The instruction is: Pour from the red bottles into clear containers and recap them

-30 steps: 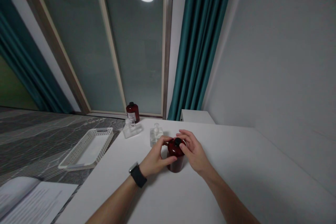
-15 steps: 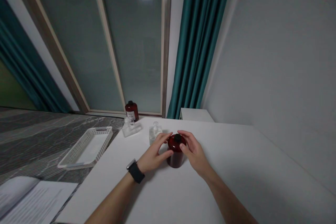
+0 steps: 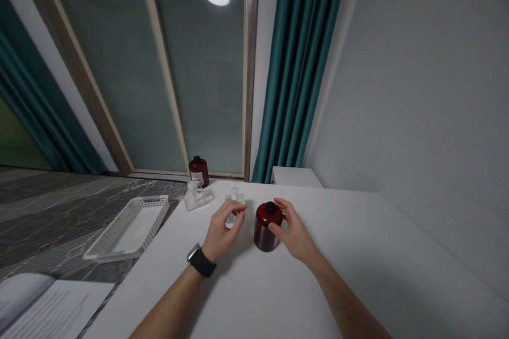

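A dark reddish-brown bottle [image 3: 265, 234] with a black cap stands upright on the white table [image 3: 254, 296]. My right hand [image 3: 294, 235] grips it from the right, thumb across the front and fingers behind its shoulder. To the left of the bottle, my left hand [image 3: 222, 230], with a dark-strapped watch [image 3: 202, 260] on the wrist, hovers apart from it. Its fingers are curved, with a gap between thumb and forefinger and nothing held. Just behind that hand is a clear glass bottle [image 3: 235, 192] with a rounded stopper, partly hidden by the fingers.
Another brown bottle [image 3: 199, 174] with a white label stands at the table's far left corner. Beside it lies a clear glass bottle [image 3: 198, 198]. Left of the table are a white perforated basket [image 3: 153, 233] and an open book [image 3: 59, 307]. A white cabinet [image 3: 296, 176] stands beyond the far edge.
My left hand has let go of the brown bottle and moved left, in front of the clear glass bottle. My right hand stays at the brown bottle.
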Demonstrator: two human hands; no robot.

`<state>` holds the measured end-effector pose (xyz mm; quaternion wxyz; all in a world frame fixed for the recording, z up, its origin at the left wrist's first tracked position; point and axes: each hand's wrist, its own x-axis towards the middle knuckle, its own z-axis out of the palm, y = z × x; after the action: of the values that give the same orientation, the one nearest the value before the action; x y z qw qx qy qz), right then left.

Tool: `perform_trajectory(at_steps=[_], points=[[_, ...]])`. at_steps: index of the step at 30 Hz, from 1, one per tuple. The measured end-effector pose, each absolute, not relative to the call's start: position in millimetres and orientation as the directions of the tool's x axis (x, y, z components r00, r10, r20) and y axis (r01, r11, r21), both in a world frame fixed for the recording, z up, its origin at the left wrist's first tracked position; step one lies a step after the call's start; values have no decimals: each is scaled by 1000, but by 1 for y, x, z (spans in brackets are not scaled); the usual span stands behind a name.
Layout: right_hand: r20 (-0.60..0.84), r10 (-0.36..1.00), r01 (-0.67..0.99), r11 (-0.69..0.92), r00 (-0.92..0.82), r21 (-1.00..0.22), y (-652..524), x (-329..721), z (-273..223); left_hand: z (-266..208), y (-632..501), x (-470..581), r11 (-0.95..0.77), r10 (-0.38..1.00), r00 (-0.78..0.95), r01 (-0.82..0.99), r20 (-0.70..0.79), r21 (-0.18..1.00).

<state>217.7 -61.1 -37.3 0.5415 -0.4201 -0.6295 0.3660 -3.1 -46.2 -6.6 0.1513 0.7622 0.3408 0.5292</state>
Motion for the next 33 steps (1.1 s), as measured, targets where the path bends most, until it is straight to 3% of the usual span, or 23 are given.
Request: perform_trajectory(at_steps=[5, 9, 16, 21, 33], points=[[339, 932, 28, 345, -128, -938, -50, 226, -39, -16, -25, -24, -642, 672, -13, 489, 741, 591], [290, 937, -43, 288, -195, -957, -34, 230, -30, -32, -5, -34, -536, 783, 19, 528, 622, 659], [281, 927, -1, 290, -248, -957, 5, 233, -15, -54, 5, -36, -493, 853, 189, 597, 486, 633], [287, 930, 11, 298, -230, -955, 40, 228, -17, -56, 7, -40, -533, 841, 256, 546, 477, 647], [321, 930, 93, 341, -180, -935, 61, 222, -24, -52, 11, -44, -455, 890, 219, 453, 399, 766]])
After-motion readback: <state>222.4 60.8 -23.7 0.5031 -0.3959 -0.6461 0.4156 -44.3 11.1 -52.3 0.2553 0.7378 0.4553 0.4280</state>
